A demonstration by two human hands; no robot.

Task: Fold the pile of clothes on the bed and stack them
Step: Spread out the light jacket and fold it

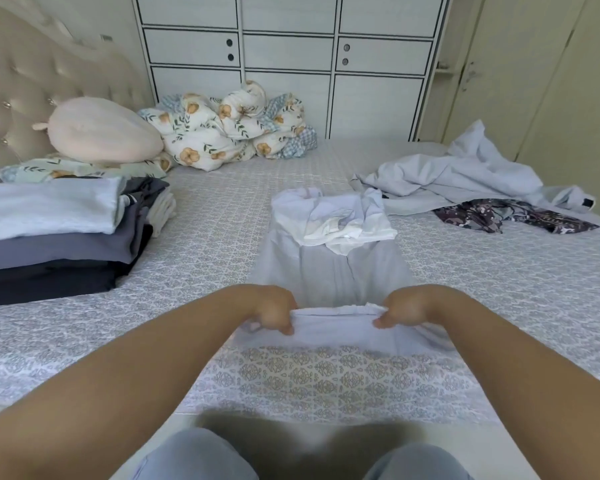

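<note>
Fingers of the left hand [274, 311] and right hand [400, 308] pinch the pale garment's [329, 271] near hem; folded stack [59, 237] sits at bed's left edge, loose clothes [465, 181] remain far right.

Fingertips of left hand [277, 311] and right hand [400, 308] tucked under hem of pale garment [329, 271]; grip beneath cloth unseen. Far end of garment buried under crumpled white top [340, 220]. Folded stack [49, 237] cut off by left edge; lower layers show edges only, count unclear. Dark patterned cloth [513, 218] partly under pale blue heap [465, 178]; kind of garment unclear. Pillow [80, 169] mostly hidden under pink cushion [101, 129]. Floor near knees blurred.
</note>
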